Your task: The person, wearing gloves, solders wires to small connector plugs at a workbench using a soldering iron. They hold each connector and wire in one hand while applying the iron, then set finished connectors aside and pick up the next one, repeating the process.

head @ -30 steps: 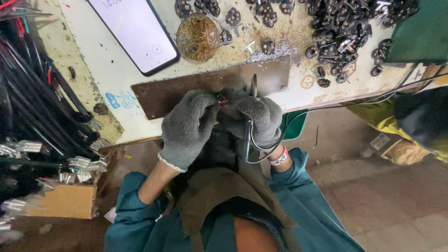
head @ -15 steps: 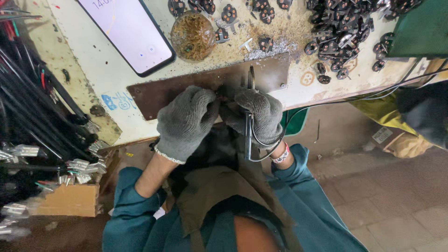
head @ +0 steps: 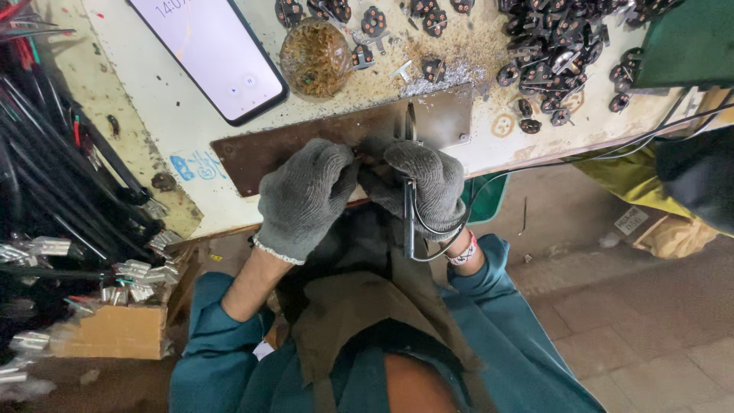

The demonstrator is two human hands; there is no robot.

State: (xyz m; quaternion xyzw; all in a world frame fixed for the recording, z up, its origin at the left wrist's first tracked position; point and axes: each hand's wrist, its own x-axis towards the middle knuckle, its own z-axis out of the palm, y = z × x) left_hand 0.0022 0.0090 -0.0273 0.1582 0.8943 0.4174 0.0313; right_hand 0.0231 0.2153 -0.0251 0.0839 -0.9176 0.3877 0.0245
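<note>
Littered workbench point(head: 153, 130); tiled floor point(head: 657, 329)

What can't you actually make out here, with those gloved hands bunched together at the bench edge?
Head view only:
- What the left hand and right hand pinch: hidden by the grey gloves.
- Tip of the thin tool: covered by the right hand.
- Phone: cut off by the top edge.
- Dark metal parts: too small to identify.

– Where can your hands pass around the brown metal plate point(head: 306, 141)?

– Left of it lies bare bench. Behind it, a phone point(head: 210, 53), a round dish point(head: 315, 47) and black plugs point(head: 558, 46) block you.
</note>
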